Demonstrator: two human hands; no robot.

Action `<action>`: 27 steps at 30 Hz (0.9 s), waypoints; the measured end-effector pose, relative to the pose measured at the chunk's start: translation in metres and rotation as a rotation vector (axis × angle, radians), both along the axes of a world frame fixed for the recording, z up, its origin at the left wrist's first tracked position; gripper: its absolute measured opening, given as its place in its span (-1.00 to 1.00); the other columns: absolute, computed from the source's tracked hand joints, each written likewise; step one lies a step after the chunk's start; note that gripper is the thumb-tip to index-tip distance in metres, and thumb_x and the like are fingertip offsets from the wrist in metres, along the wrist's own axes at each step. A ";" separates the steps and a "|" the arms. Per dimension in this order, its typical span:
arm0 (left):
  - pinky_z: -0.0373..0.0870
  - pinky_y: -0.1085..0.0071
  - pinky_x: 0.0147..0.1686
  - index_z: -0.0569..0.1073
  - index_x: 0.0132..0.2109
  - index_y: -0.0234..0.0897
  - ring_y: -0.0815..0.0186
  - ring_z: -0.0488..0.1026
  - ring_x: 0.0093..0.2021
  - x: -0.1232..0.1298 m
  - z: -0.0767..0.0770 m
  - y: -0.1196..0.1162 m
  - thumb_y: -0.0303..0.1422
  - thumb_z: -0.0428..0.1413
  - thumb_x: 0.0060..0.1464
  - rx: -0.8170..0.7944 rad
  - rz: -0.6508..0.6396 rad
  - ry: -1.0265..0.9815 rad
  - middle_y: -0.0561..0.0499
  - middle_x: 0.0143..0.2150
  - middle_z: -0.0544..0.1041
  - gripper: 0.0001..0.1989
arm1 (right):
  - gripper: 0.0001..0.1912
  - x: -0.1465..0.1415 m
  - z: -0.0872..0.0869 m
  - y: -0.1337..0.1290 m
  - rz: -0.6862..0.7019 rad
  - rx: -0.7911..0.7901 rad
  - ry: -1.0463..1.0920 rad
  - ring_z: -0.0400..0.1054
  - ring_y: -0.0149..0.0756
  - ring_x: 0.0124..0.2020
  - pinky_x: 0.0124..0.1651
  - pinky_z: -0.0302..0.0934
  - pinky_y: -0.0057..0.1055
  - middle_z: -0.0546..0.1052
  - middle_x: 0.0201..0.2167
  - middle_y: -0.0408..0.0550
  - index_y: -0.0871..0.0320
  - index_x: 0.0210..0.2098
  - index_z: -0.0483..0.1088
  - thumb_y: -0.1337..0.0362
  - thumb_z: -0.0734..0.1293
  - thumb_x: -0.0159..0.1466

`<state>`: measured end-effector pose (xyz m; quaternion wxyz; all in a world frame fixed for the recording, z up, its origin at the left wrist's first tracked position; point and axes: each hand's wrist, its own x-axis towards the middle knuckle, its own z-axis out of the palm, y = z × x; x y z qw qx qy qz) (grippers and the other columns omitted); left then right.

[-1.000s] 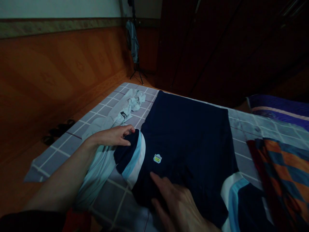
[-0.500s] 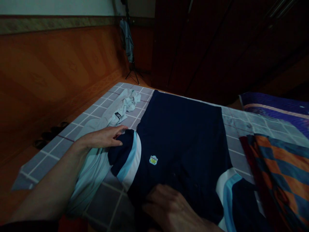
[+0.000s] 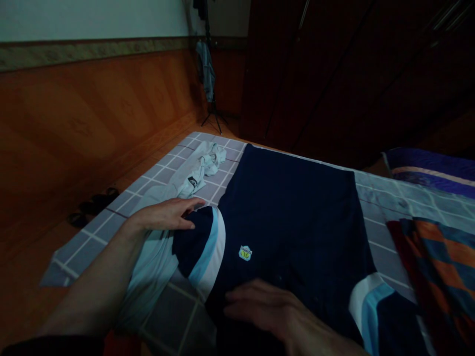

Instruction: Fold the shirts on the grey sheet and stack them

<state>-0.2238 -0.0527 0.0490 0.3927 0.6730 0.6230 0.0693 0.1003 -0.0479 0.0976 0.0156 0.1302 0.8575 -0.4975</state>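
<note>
My left hand point(image 3: 165, 215) and right hand point(image 3: 265, 306) lie apart on a navy shirt point(image 3: 293, 212), open, left at its nine-o'clock sleeve point(image 3: 195, 247), right at six o'clock.

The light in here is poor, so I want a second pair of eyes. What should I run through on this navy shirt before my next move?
1. Navy shirt body lying flat on the checked sheet: ok.
2. Left hand on the striped sleeve: cannot tell whether it grips or only rests.
3. Right hand open on the shirt's lower front: ok.
4. Pale blue garment kept apart from the shirt: not ok, it lies bunched against the striped sleeve.
5. Orange-and-blue checked cloth clear of the far sleeve: cannot tell, that corner is dark.
6. Shirt's bottom hem: cannot tell, it is out of view.
</note>
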 end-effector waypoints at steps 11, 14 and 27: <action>0.29 0.49 -0.41 0.25 -0.07 -0.24 0.39 0.36 -0.36 0.018 0.008 -0.004 -0.30 0.12 0.03 0.013 0.175 -0.509 0.06 -0.28 0.39 -0.68 | -0.24 -0.030 -0.073 -0.012 0.117 0.331 0.024 -0.33 -0.03 0.37 0.33 -0.24 -0.03 -0.08 0.34 0.24 0.24 0.29 0.06 -0.13 0.17 0.28; 0.34 0.47 -0.32 0.26 0.05 -0.19 0.40 0.37 -0.29 0.047 0.010 -0.010 -0.38 0.15 0.00 0.093 0.103 -0.574 0.01 -0.15 0.41 -0.56 | -0.26 -0.029 -0.082 -0.014 0.108 0.400 0.049 -0.25 0.01 0.36 0.32 -0.19 -0.01 -0.03 0.34 0.23 0.22 0.29 0.07 -0.13 0.17 0.28; 0.21 0.55 -0.51 0.45 -0.26 -0.31 0.45 0.31 -0.51 0.060 -0.001 -0.006 -0.33 0.10 0.08 0.021 0.009 -0.321 0.13 -0.52 0.38 -0.87 | -0.62 -0.031 -0.072 -0.020 -0.018 0.500 0.101 0.26 -0.17 0.05 0.12 0.19 -0.26 0.41 0.02 0.05 0.18 -0.01 0.36 0.09 0.27 0.28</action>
